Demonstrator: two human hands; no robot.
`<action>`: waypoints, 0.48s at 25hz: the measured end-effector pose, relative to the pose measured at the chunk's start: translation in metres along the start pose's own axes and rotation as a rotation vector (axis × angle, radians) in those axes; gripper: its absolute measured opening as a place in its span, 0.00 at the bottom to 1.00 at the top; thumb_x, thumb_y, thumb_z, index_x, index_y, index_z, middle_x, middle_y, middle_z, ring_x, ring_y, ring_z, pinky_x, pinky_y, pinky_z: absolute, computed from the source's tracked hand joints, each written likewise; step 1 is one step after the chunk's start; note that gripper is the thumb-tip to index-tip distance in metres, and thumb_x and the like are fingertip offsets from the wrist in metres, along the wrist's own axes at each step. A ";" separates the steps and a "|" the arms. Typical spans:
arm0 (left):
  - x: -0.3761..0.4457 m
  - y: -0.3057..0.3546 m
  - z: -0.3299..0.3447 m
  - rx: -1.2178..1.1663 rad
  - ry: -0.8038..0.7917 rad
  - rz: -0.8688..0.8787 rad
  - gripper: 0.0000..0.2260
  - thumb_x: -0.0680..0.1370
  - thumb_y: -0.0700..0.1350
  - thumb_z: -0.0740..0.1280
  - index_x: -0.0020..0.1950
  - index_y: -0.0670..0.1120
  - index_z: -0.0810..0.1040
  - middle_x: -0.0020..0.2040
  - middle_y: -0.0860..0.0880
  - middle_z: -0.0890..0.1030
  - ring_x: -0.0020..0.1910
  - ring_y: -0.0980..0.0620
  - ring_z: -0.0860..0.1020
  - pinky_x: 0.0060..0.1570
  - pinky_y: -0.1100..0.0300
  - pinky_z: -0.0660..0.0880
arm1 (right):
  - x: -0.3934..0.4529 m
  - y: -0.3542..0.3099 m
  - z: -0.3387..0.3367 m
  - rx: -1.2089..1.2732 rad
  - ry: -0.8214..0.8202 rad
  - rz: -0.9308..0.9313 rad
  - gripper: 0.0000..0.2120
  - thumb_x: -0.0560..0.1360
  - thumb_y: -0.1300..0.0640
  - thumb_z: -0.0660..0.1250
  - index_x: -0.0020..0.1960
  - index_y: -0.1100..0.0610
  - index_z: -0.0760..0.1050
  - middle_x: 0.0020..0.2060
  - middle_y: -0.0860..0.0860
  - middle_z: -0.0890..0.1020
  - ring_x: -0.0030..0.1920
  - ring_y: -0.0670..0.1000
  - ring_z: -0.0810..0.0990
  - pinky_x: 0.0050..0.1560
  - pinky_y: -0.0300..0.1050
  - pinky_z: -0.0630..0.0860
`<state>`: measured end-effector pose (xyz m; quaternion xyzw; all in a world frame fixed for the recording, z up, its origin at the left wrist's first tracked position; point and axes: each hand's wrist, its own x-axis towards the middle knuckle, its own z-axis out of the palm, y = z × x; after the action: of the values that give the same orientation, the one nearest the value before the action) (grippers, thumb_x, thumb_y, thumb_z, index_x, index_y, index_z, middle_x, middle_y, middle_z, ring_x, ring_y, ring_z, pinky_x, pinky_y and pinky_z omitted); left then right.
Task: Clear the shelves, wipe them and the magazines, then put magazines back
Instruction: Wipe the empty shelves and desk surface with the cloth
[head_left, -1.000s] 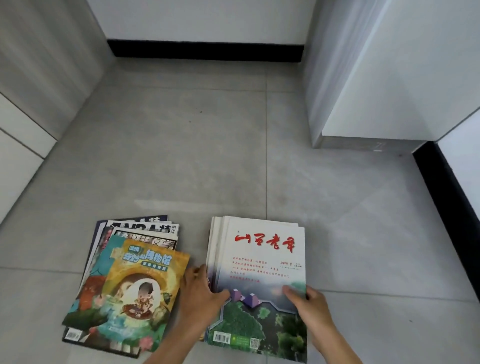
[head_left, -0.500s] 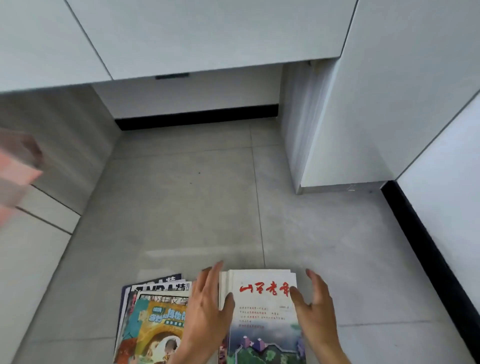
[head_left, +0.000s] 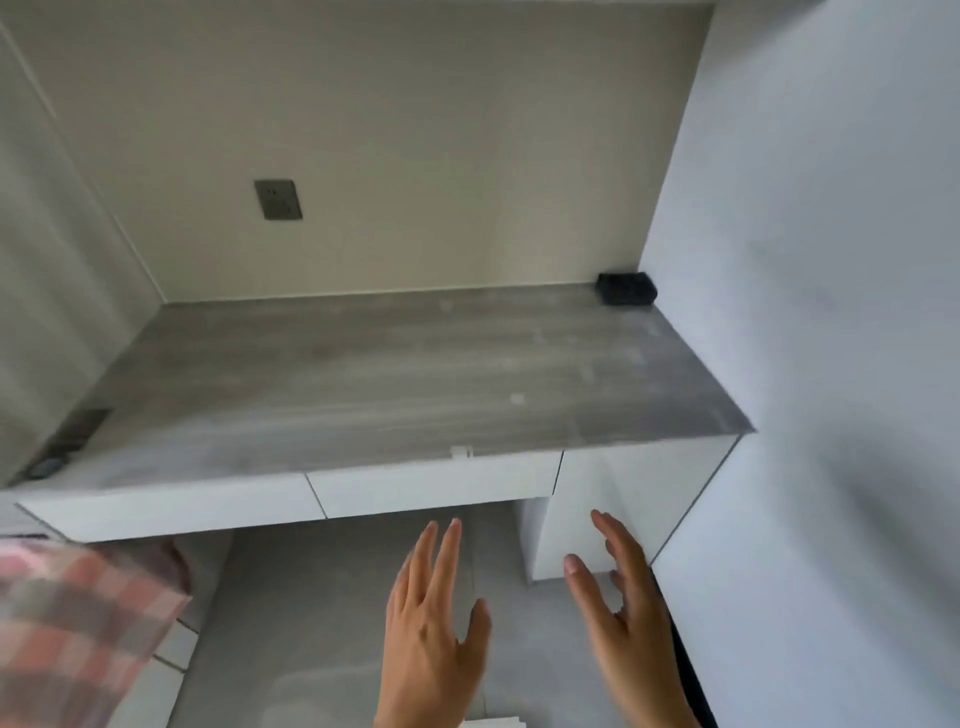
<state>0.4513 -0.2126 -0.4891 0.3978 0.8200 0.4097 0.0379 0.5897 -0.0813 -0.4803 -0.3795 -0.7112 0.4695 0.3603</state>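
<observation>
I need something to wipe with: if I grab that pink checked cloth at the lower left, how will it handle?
The pink checked cloth looks soft and floppy: it appears draped, not flat. It is probably light and should not slip. It is blurred, so its thickness is unclear. Both the left hand and the right hand hold nothing.

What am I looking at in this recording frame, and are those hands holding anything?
No machine here: a person wears a camera on the head, looking forward and down, so you see their own two bare hands. The left hand and right hand hover with fingers straight, holding nothing. Ahead is a grey wood-grain desk surface in a pale alcove, with a small black object in its far right corner and a grey wall socket above. A blurred pink checked cloth shows lower left. White page edges, perhaps magazines, peek in below.
</observation>
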 end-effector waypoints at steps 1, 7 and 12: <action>0.009 0.024 -0.020 -0.023 0.006 0.003 0.35 0.74 0.56 0.60 0.77 0.68 0.46 0.78 0.56 0.59 0.75 0.56 0.58 0.72 0.56 0.59 | 0.005 -0.030 -0.012 -0.019 -0.003 -0.012 0.27 0.69 0.30 0.62 0.68 0.29 0.66 0.71 0.34 0.69 0.72 0.37 0.66 0.70 0.43 0.66; 0.034 0.104 -0.065 -0.163 -0.015 0.030 0.36 0.77 0.44 0.69 0.76 0.64 0.52 0.78 0.57 0.57 0.77 0.53 0.59 0.73 0.56 0.59 | 0.005 -0.112 -0.071 -0.077 0.080 -0.025 0.22 0.75 0.35 0.66 0.67 0.25 0.65 0.72 0.32 0.68 0.72 0.36 0.65 0.72 0.49 0.66; 0.080 0.147 -0.030 -0.164 -0.066 0.103 0.35 0.78 0.46 0.68 0.77 0.64 0.51 0.78 0.59 0.53 0.78 0.56 0.53 0.76 0.52 0.57 | 0.048 -0.110 -0.109 -0.072 0.091 0.002 0.23 0.74 0.39 0.65 0.67 0.27 0.65 0.73 0.34 0.67 0.73 0.36 0.63 0.71 0.42 0.65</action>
<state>0.4766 -0.1264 -0.3447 0.4482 0.7605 0.4636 0.0764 0.6405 -0.0261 -0.3371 -0.4137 -0.7104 0.4260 0.3778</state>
